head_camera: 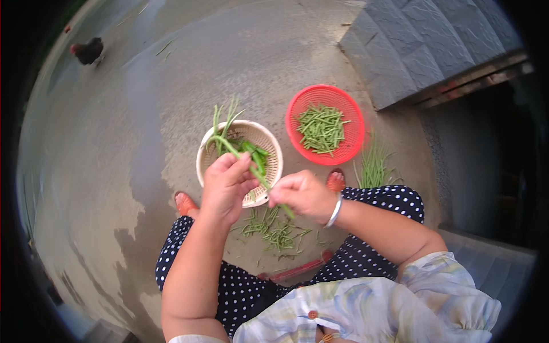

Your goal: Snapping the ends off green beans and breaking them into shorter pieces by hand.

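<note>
My left hand [228,182] pinches a long green bean pod [233,150] whose upper end curves over a cream plastic basket [278,150]. Lower on the same pod, my right hand [303,196], with a silver bangle at its wrist, grips it between thumb and fingers. Green peppers [258,160] and some long green stalks or beans lie in the cream basket, partly hidden by my left hand. To its right a red plastic colander [291,141] holds many short pieces of green bean [322,128]. Bean scraps [279,233] are scattered on the ground below my hands.
A bundle of long green beans [375,165] lies on the concrete ground beside my right knee. A red bar [296,271], perhaps part of a stool, is between my legs. Grey stone-like steps [411,51] rise at the upper right. A dark chicken [88,51] stands far left.
</note>
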Demonstrator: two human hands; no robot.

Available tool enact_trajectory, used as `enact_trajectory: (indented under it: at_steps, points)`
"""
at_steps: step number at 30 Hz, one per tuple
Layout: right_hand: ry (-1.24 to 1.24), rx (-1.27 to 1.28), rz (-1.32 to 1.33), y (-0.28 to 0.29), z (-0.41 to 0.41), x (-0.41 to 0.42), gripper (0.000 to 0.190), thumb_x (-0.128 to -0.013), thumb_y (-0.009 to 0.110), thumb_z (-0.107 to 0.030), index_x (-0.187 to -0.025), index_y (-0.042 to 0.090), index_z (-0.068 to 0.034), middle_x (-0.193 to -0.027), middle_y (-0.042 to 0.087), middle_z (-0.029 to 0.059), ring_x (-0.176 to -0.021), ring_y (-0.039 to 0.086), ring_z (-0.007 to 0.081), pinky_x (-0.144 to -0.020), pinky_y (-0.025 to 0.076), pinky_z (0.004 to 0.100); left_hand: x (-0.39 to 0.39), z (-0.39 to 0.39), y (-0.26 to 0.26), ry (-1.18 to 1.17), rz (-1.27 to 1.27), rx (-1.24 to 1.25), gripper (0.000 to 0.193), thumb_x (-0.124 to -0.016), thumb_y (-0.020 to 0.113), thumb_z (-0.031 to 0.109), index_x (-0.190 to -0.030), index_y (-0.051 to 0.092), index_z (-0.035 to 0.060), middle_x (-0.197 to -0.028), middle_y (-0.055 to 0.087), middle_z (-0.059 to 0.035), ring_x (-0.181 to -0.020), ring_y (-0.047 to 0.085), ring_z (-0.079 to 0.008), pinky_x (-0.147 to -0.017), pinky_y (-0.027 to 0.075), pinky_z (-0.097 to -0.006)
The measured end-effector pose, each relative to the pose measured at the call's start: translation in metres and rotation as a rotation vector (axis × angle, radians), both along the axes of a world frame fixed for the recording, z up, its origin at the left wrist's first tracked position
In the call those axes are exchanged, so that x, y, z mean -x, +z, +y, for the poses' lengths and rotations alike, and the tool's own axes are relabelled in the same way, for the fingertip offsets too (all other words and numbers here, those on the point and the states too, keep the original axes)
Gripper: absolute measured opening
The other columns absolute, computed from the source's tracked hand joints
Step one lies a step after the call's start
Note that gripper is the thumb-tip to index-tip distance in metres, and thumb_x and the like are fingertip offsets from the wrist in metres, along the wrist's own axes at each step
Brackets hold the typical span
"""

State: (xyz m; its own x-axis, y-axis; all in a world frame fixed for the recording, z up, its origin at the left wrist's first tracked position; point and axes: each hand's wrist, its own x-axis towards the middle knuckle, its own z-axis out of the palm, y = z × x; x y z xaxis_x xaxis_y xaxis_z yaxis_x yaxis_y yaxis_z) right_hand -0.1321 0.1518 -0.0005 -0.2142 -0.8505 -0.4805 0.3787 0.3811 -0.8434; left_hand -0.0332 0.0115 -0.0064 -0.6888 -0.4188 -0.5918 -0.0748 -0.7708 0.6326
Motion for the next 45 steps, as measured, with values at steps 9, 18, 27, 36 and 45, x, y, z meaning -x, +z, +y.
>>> enact_trajectory:
  at_steps: [9, 18, 27, 36, 45]
  points:
    - [0.167, 0.62, 0.973, 0.005, 0.013, -0.007, 0.01, -0.072, 0.06, -0.008, -0.066, 0.055, -0.001, -0.055, 0.045, 0.0073, -0.048, 0.046, 0.0217, -0.045, 0.036, 0.0318, -0.012, -0.024, -0.014, 0.038, -0.044, -0.069, 0.01, -0.084, 0.054, 0.015, -0.083, 0.055, 0.0046, -0.072, 0.059, -0.003, -0.064, 0.055, -0.0093, -0.058, 0.046, -0.0214]
    - [0.19, 0.847, 1.008, 0.033, 0.015, -0.008, 0.008, -0.07, 0.06, -0.005, -0.068, 0.052, -0.002, -0.055, 0.041, 0.0055, -0.047, 0.043, 0.0206, -0.041, 0.035, 0.0324, -0.003, -0.026, -0.019, 0.248, -0.108, -0.095, 0.011, -0.082, 0.057, 0.015, -0.076, 0.053, 0.0067, -0.069, 0.056, -0.001, -0.059, 0.053, -0.0091, -0.052, 0.046, -0.0193]
    - [-0.261, 0.07, -0.282, 0.009, 0.007, 0.024, 0.02, -0.081, 0.049, -0.018, -0.076, 0.057, 0.0, -0.058, 0.047, -0.0004, -0.047, 0.041, 0.0064, -0.039, 0.032, 0.0216, 0.002, -0.004, -0.005, 0.085, -0.01, -0.111, 0.008, -0.082, 0.057, 0.014, -0.084, 0.052, 0.0085, -0.072, 0.056, 0.0004, -0.06, 0.053, -0.007, -0.054, 0.047, -0.019]
    - [-0.215, -0.062, -0.416, 0.003, 0.001, 0.007, 0.02, -0.082, 0.052, -0.02, -0.078, 0.054, 0.0, -0.057, 0.046, 0.0016, -0.044, 0.04, 0.0083, -0.038, 0.031, 0.021, 0.004, -0.001, -0.002, 0.109, 0.042, -0.103, 0.012, -0.081, 0.059, 0.017, -0.079, 0.054, 0.006, -0.07, 0.056, -0.0023, -0.06, 0.052, -0.0087, -0.055, 0.046, -0.0196]
    - [-0.599, 0.357, -0.663, -0.003, 0.007, 0.049, 0.016, -0.083, 0.048, -0.018, -0.074, 0.051, -0.005, -0.059, 0.04, 0.0005, -0.05, 0.038, 0.0094, -0.043, 0.032, 0.0217, -0.001, -0.02, -0.002, 0.301, 0.136, -0.036, 0.011, -0.083, 0.056, 0.013, -0.088, 0.052, 0.0039, -0.077, 0.056, -0.0028, -0.066, 0.055, -0.0094, -0.059, 0.049, -0.0197]
